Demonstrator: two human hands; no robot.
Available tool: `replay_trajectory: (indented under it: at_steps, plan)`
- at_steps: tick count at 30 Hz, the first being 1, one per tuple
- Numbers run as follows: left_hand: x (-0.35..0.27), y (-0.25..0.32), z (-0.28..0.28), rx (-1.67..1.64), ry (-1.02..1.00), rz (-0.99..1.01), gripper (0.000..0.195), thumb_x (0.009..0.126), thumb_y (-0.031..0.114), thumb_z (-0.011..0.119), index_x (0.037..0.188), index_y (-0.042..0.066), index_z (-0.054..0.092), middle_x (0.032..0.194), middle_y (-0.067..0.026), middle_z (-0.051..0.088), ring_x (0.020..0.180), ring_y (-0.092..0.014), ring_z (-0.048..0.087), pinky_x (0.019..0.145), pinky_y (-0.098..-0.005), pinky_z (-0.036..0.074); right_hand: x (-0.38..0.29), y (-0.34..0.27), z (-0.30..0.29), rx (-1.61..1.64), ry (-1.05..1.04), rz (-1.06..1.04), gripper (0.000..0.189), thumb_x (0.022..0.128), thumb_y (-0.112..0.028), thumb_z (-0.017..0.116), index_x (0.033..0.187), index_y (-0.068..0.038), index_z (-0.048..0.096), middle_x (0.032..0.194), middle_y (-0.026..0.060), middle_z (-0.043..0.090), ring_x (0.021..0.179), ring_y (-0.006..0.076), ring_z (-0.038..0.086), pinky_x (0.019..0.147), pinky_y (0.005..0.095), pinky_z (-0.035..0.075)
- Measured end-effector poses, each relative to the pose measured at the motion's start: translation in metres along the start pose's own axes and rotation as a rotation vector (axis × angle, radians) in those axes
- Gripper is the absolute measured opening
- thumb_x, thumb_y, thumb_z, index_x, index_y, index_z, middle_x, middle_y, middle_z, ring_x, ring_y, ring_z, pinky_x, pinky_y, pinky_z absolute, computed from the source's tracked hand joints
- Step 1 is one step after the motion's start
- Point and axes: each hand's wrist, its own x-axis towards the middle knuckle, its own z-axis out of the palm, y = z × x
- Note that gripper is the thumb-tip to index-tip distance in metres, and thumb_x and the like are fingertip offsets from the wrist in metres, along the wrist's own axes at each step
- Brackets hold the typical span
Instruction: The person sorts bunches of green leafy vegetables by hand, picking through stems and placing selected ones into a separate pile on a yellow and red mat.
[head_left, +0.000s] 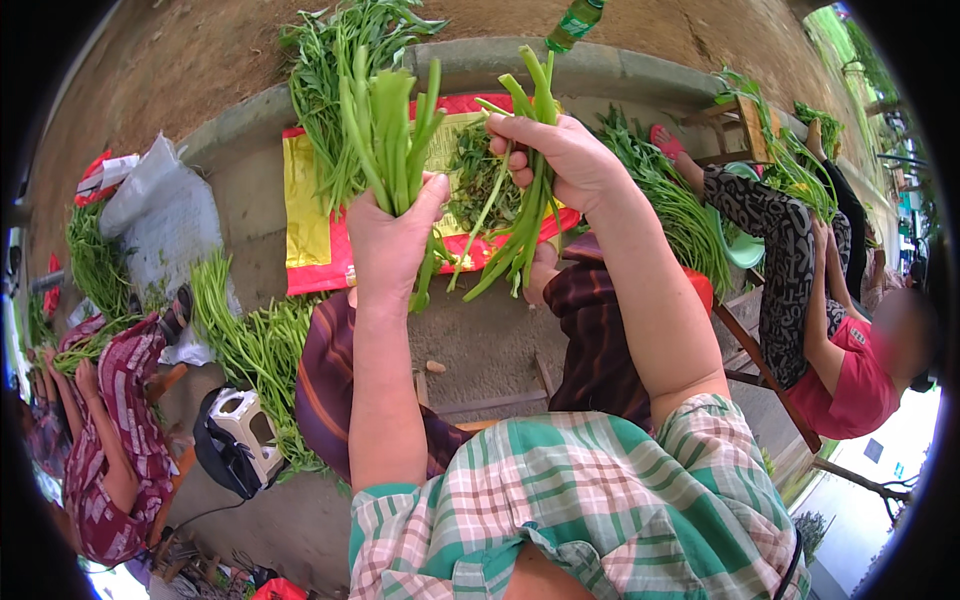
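My left hand grips a thick upright bunch of green leafy-vegetable stems, its thumb pressed across the front. To the right, my right hand is closed around a smaller bunch of stems, whose lower ends hang down below the fist. Below both hands a red and yellow printed plastic sack is spread on the ground. Leafy trimmings lie on it between my hands. A pile of long-stemmed greens rests over the sack's far left part.
A concrete kerb with a green bottle runs behind the sack. More greens lie left and right. A beige plastic stool stands left. Seated people work at both sides, a green basin near the right one.
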Motion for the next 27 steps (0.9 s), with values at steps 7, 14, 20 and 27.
replay_trajectory:
  at_steps: [7, 14, 20, 27]
  plan:
    - [-0.003, 0.010, -0.004, -0.152, -0.100, -0.026, 0.015, 0.086, 0.014, 0.077, 0.092, 0.001, 0.071, 0.080, -0.0053, 0.071, 0.070, -0.011, 0.063, 0.065, -0.0267, 0.050, 0.001, 0.001, -0.002, 0.041, 0.055, -0.026, 0.021, 0.089, -0.023, 0.074, 0.092, -0.004, 0.065, 0.081, 0.0016, 0.064, 0.062, 0.0050, 0.056, 0.049, 0.0207, 0.047]
    - [-0.007, 0.008, -0.007, -0.077, -0.246, -0.006, 0.011, 0.085, 0.012, 0.077, 0.089, 0.002, 0.073, 0.081, -0.0045, 0.071, 0.070, -0.010, 0.063, 0.065, -0.0254, 0.049, 0.004, 0.002, -0.001, 0.027, 0.094, -0.059, 0.028, 0.088, -0.026, 0.074, 0.098, -0.001, 0.065, 0.084, 0.0038, 0.063, 0.068, 0.0079, 0.057, 0.051, 0.0235, 0.048]
    - [-0.005, 0.009, -0.012, -0.231, -0.212, -0.080, 0.010, 0.087, 0.010, 0.072, 0.093, 0.002, 0.071, 0.079, -0.0064, 0.071, 0.067, -0.011, 0.062, 0.062, -0.0243, 0.048, 0.003, 0.001, 0.002, 0.088, 0.028, -0.053, 0.025, 0.093, -0.025, 0.070, 0.103, -0.003, 0.065, 0.083, -0.0004, 0.059, 0.069, 0.0046, 0.055, 0.051, 0.0193, 0.045]
    - [0.000, 0.002, -0.016, -0.379, -0.233, -0.098, 0.014, 0.090, 0.015, 0.072, 0.098, 0.003, 0.070, 0.084, -0.0063, 0.070, 0.070, -0.012, 0.063, 0.064, -0.0249, 0.050, 0.003, -0.001, 0.004, 0.080, 0.002, -0.247, 0.030, 0.097, -0.030, 0.064, 0.109, -0.002, 0.064, 0.089, 0.0019, 0.063, 0.079, 0.0101, 0.061, 0.057, 0.0243, 0.052]
